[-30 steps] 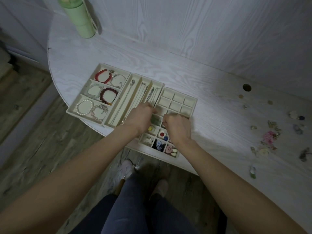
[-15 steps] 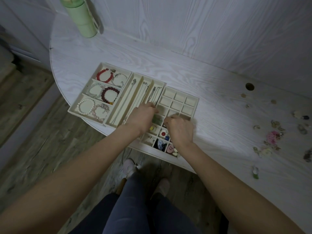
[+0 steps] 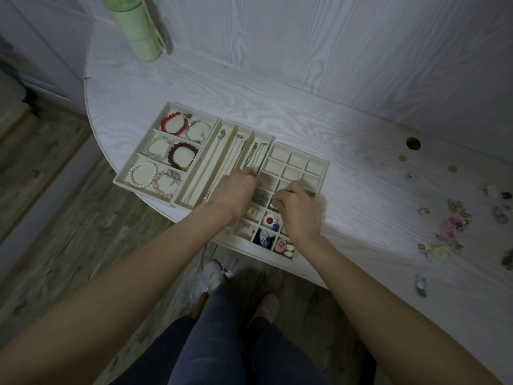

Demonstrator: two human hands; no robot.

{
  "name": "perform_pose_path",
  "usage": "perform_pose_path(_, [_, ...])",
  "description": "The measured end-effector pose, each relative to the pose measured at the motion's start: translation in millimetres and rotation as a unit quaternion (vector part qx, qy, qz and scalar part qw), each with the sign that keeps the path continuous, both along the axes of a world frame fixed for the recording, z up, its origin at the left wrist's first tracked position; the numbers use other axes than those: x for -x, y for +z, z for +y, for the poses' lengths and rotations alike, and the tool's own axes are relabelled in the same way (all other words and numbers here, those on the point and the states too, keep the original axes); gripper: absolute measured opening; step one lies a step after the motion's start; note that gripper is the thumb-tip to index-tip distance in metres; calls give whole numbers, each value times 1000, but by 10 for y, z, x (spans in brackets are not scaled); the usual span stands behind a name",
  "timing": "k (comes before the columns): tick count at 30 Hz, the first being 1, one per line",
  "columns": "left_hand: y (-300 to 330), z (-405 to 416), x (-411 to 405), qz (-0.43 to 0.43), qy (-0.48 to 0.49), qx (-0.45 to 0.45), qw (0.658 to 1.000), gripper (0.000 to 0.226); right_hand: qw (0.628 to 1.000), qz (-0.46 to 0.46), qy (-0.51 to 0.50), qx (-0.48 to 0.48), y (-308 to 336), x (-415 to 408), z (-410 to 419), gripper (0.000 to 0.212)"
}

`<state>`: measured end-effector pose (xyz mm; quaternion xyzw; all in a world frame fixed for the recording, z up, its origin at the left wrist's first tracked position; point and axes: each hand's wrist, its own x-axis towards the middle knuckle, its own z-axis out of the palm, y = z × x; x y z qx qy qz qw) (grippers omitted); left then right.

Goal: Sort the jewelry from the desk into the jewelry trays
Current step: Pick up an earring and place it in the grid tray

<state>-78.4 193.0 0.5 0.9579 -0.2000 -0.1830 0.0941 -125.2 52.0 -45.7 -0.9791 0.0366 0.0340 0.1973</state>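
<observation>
Over the grid tray (image 3: 319,165), left hand (image 3: 236,191) curled, grip unclear, right hand (image 3: 299,211) pinching something small

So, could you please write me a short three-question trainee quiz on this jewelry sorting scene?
1. True or false: the pearl bracelet lies in the grid tray.
2. Which tray is each hand over? A) left hand at the necklace tray, right hand over the grid tray B) both over the bracelet tray
3. Fill in: loose jewelry lies on the desk to the person's ____.

Key: 1 false; 2 A; 3 right.
</observation>
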Motion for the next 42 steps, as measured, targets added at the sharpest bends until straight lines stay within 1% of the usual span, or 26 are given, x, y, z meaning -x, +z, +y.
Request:
perform_pose_path(2, [2, -6, -7, 1, 2, -2, 1000, 60, 999, -31, -1, -15, 18, 33, -21, 12])
perform_pose_path(4, [8, -14, -14, 0, 3, -3, 1000, 59, 997, -57, -27, -34, 78, 51, -58, 10])
perform_pose_path(6, [16, -22, -21, -1, 4, -6, 1000, 59, 997, -54, -42, -41, 124, 51, -91, 12])
perform_pose_path(8, [22, -33, -25, -1, 5, -9, 1000, 59, 998, -26, -41, -38, 153, 28, -105, 17])
perform_pose_path(13, [15, -50, -29, -2, 2, -16, 1000, 58, 1000, 8, -18, -5, 205, -10, -80, 10])
perform_pose_path(18, [17, -49, -25, -2, -3, -24, 1000, 53, 999, 27, 28, 37, 169, 8, -51, 19])
perform_pose_path(23, [36, -44, -43, -4, -9, -28, 1000, 53, 994, 30, 34, 103, 119, -1, 7, 16])
perform_pose_path(27, [46, -42, -43, -3, -12, -33, 999, 54, 991, 39, 36, 127, 118, -15, 55, 13])
perform_pose_path(32, [50, -53, -34, -6, -15, -36, 999, 57, 994, 18, 18, 107, 108, 5, 69, 8])
perform_pose_path(36, [61, -60, -30, -8, -15, -36, 999, 55, 999, -7, -20, 48, 173, 12, 24, 7])
perform_pose_path(42, [80, -73, -27, -14, -15, -39, 999, 55, 999, 17, 10, 46, 227, -28, -58, 16])
